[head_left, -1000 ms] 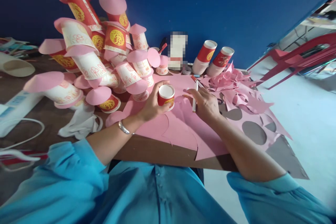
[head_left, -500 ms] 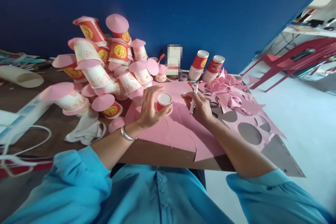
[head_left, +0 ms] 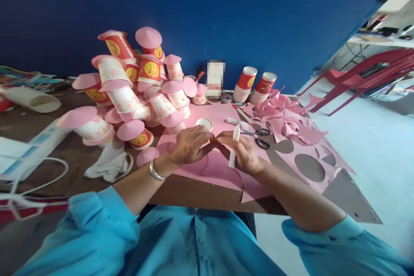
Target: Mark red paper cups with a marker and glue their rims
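My left hand (head_left: 191, 145) is closed, its thumb and fingers pinched together in front of a small upturned paper cup (head_left: 204, 123). Its fingertips meet those of my right hand (head_left: 244, 152); whatever is between them is too small or hidden to make out. A white pen-shaped tube (head_left: 235, 145) is tucked between the fingers of my right hand, standing nearly upright with a narrow tip at the top. Both hands are above pink paper sheets (head_left: 223, 177), and they partly hide the cup.
Paper cups with pink cone tops (head_left: 160, 108) are piled at the left. Scissors (head_left: 261, 138) and a red-and-white marker (head_left: 242, 114) lie to the right, near pink paper scraps (head_left: 287, 112). Two stacks of cups (head_left: 247, 82) stand by the blue wall (head_left: 274, 17).
My left hand has left the cup's side and closed in front of it. My right hand has moved left and down with the tube, bringing the fingertips together and uncovering the scissors.
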